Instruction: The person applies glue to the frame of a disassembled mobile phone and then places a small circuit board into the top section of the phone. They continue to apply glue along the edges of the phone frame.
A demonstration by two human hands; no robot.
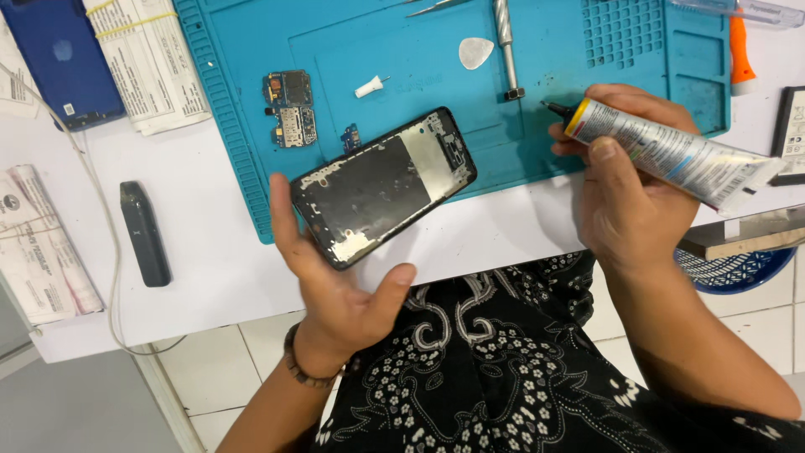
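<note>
Blue plastic basket (738, 270) at the right edge, half hidden under a board; contents not visible. On the teal work mat (537, 134), lying loose: circuit board (290, 109), small white plug (370, 85), pale guitar-pick-shaped pry tool (475, 52), metal screwdriver handle (505, 46).

Opened phone frame (384, 185) held above the near edge of the mat and the white table (210, 252), cradled in the left hand (335, 285): fingers under and along its lower-left end, thumb free and lifted below the frame. Long axis running diagonally, lower-left end toward the palm, upper-right end out over the mat. Inner side facing up: black rim, dark dull central plate, silvery patches near both ends, a cutout block at the upper-right end. Possibly adhesive remnants along the edges, though too blurred to be sure.

Glue tube (671, 155) gripped firmly in the right hand (625, 193), fingers wrapped around its front part, thumb pressed on top. Silver body, yellow collar, black nozzle pointing left toward the mat, flat crimped tail sticking out to the right. Nozzle tip well apart from the frame.

Further left on the table: dark slim device (144, 232), blue phone back cover (63, 59), banded paper bundles (147, 59).
</note>
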